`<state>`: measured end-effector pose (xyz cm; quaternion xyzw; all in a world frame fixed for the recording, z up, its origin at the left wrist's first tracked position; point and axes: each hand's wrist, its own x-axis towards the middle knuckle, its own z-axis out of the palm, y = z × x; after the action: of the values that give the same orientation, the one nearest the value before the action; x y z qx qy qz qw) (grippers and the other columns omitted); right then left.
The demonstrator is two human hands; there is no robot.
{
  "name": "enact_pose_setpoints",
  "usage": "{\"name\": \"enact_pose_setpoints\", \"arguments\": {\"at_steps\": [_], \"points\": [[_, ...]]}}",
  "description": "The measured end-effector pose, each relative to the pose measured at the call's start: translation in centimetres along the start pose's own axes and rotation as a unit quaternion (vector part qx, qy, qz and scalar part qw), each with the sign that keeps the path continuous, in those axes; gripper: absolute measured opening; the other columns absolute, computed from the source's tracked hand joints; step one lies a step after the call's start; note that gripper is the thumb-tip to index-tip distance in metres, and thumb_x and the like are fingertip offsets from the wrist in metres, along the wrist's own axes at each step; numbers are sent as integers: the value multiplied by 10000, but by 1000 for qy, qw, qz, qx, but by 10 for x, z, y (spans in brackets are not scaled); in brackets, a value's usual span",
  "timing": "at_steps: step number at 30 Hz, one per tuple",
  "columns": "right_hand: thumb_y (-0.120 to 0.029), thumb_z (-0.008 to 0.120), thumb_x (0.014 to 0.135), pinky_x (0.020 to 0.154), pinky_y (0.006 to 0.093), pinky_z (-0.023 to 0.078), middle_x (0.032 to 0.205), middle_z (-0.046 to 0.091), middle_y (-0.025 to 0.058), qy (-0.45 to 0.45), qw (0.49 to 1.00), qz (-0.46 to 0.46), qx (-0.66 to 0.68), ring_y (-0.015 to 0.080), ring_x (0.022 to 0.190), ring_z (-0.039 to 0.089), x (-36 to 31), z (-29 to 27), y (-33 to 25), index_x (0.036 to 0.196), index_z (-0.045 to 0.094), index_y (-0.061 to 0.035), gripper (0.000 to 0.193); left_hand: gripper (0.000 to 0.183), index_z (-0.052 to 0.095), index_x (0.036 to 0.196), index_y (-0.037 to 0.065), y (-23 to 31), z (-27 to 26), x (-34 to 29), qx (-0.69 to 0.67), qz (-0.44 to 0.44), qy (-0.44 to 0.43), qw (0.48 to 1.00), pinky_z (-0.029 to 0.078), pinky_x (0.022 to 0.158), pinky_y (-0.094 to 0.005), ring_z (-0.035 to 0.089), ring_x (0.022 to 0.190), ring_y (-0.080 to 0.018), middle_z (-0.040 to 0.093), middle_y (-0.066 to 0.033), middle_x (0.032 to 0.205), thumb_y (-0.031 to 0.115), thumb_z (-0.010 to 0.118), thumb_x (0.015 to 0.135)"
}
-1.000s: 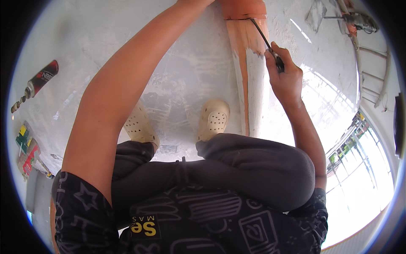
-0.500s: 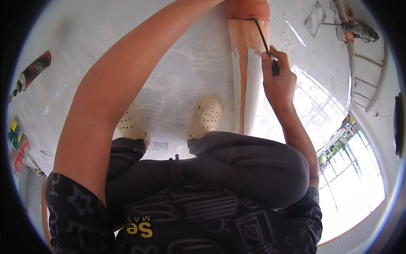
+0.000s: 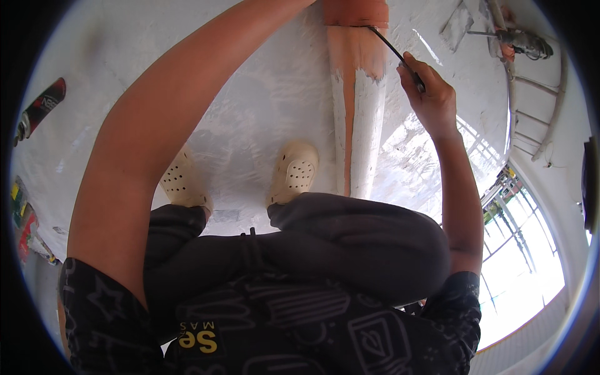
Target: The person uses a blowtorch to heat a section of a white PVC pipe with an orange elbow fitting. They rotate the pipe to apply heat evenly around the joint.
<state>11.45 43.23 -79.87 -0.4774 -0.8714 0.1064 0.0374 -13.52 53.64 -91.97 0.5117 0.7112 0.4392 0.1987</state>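
My right hand [image 3: 431, 94] is closed round the dark handle of a thin-shafted tool [image 3: 389, 44] that looks like a screwdriver. Its tip meets the lower rim of an orange pipe collar [image 3: 356, 14] at the top of the view. Below the collar runs a pipe [image 3: 369, 119], flaky white on most of its length, with bare orange near the collar and in a long stripe. My left forearm [image 3: 181, 94] reaches up past the upper edge, so my left hand is out of sight.
A dark and red can [image 3: 45, 103] is at the far left. At the upper right are a power drill [image 3: 528, 45] and a pale ladder [image 3: 537, 115]. My feet, in cream clogs [image 3: 294, 172], stand left of the pipe on the whitish floor [image 3: 244, 119].
My right hand has shifted right, and the tool now slants more, its tip still at the collar's rim. The whole view has slid slightly, moving the collar and pipe left.
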Motion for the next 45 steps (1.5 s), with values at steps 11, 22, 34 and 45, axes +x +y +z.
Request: {"name": "enact_pose_setpoints", "arguments": {"at_steps": [11,22,34,45], "points": [[-280,718,1061,608,331,612,845,759,94,1,982,182,46,194,698,775,-27,22,-45,1321,677,-93,323,648,725,729,-49,7,-3,5,34,4,12,999,603,726,-552,737,744,-490,719,-308,762,472,561,1078],[-420,747,1030,697,375,609,837,786,113,-133,958,249,46,262,745,795,-23,-14,-8,1200,772,-63,396,696,722,717,-61,6,3,-8,19,-20,16,999,608,681,-561,733,725,-497,703,-328,725,544,599,1036],[-468,711,1035,622,347,604,841,769,40,-126,980,-55,-142,213,648,747,42,-38,19,1295,734,-135,424,692,711,710,-73,-22,-14,10,-32,-54,-2,998,587,690,-590,723,758,-526,690,-355,742,535,623,1030],[-437,741,1015,504,296,559,796,739,14,-135,960,-101,-226,169,619,742,87,-36,-28,1251,716,-123,394,693,719,716,-70,-41,-41,27,-14,-66,23,997,600,692,-572,734,747,-505,707,-349,764,541,628,1028]]}}
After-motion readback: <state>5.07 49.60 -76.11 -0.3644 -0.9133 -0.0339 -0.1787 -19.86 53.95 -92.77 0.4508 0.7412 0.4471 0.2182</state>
